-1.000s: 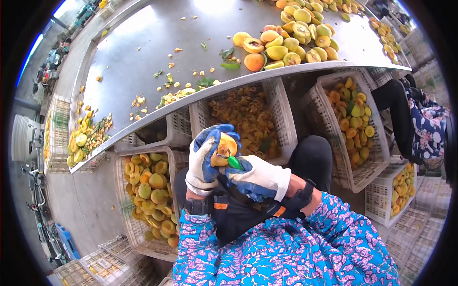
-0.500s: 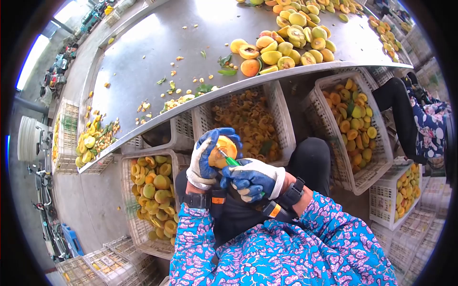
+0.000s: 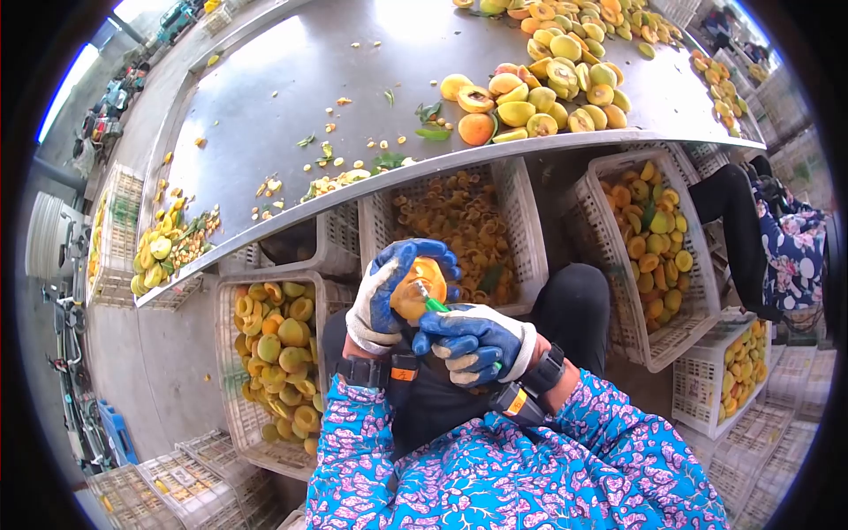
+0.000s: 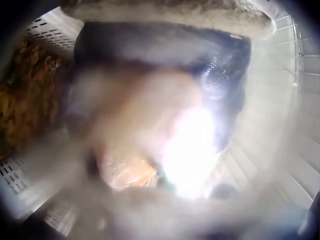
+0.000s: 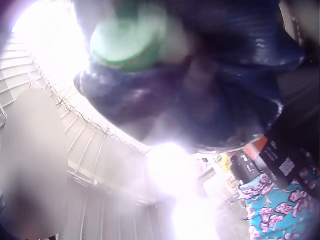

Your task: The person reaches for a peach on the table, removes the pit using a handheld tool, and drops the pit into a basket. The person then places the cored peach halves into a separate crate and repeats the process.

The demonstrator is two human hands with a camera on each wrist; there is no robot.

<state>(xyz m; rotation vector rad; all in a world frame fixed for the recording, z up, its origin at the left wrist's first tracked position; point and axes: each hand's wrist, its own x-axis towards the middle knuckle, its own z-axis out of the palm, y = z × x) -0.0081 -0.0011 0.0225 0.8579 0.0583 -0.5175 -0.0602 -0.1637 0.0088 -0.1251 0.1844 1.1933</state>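
My gloved left hand (image 3: 382,306) cups a halved yellow-orange peach or apricot (image 3: 408,299), its cut face turned up toward me. In my right hand (image 3: 481,343), gloved in blue and white, is a green-handled pitting tool (image 3: 435,306). Its thin metal tip meets the middle of the fruit's cut face. Fingers curl around the handle, whose rear end pokes out below them. The left wrist view is blurred, with part of the orange fruit (image 4: 125,171) showing under the blue glove. Up close in the right wrist view is the round green handle end (image 5: 127,47).
A metal table (image 3: 291,106) carries a fruit pile (image 3: 565,79), leaves and scattered pits. Beneath its edge stands a crate (image 3: 527,238) of brownish scraps. Crates of halved fruit flank me at left (image 3: 227,371) and right (image 3: 649,349). Another person's leg (image 3: 733,221) is at far right.
My right hand has rolled over, so its curled blue fingers now show, and the tool's metal shaft has come into sight. The left hand still holds the fruit. The head view shifted slightly.
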